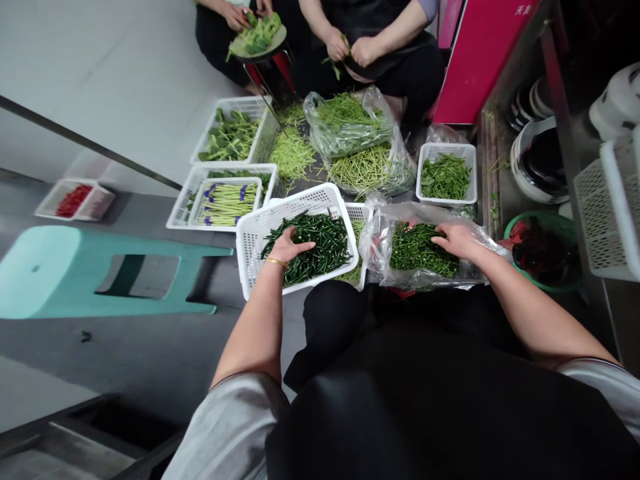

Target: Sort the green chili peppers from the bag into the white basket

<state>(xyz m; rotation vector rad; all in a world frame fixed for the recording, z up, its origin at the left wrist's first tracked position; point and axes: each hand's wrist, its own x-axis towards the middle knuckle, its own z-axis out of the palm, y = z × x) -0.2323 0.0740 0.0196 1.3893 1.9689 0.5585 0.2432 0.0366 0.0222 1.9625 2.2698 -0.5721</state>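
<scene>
My left hand (pixel 287 248), with a bangle at the wrist, rests on dark green chili peppers (pixel 320 250) at the left part of a tilted white plastic basket (pixel 243 247). Its thumb is spread away from the fingers, and I see nothing gripped in it. At the right edge of an opened clear plastic bag (pixel 375 233), my right hand (pixel 457 240) touches thin green peppers or stalks (pixel 417 250), too small to tell which. Its fingers reach out over them, apart, with the lower ones partly hidden.
Beyond are baskets of leafy greens (pixel 227 137), bundled stalks (pixel 227 202) and cut greens (pixel 445 177), plus a bag of stems (pixel 360 167). Two people sit opposite, hands (pixel 367 51) on greens. A turquoise stool (pixel 45 270) lies left; a green basin (pixel 550 283) stands right.
</scene>
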